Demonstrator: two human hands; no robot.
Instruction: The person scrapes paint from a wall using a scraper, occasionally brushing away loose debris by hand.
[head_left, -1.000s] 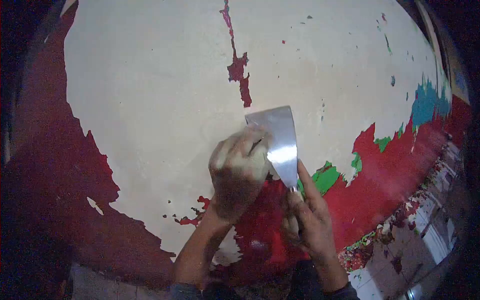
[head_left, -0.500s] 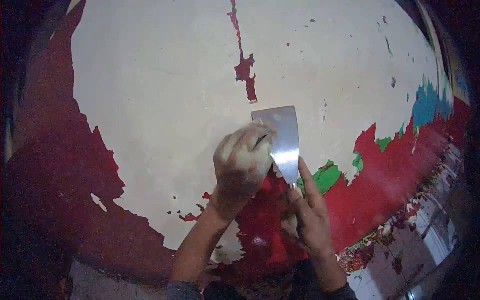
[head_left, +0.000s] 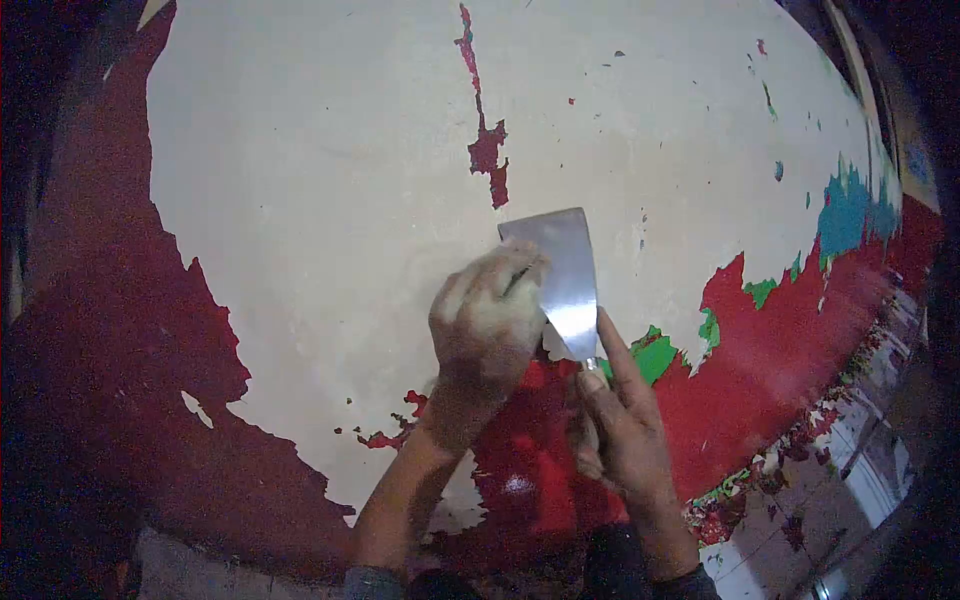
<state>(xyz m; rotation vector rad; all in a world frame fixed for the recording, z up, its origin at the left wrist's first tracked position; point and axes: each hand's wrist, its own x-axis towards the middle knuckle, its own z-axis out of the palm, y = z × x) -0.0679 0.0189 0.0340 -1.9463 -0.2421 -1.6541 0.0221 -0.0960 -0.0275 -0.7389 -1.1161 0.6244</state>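
A paint scraper (head_left: 567, 260) with a wide shiny metal blade stands with its blade edge pointing away from me, over the cream surface. My right hand (head_left: 625, 430) is wrapped round its handle, with the forefinger stretched up beside the neck. My left hand (head_left: 485, 310) lies against the left side of the blade, fingers bunched together. What those fingers pinch, if anything, is hidden. Beyond the blade's edge a ragged dark red strip (head_left: 487, 150) shows through the cream layer.
The broad, rounded cream surface (head_left: 330, 200) has jagged edges against red areas (head_left: 770, 370). Green patches (head_left: 655, 357) and a blue-green patch (head_left: 848, 215) show on the right. Peeled flakes (head_left: 715, 520) lie on the tiled floor (head_left: 750, 570) at lower right.
The view has shifted slightly. Both hands and the scraper keep nearly the same place, with the left fingers still at the blade. A small pale bit below the red strip no longer shows.
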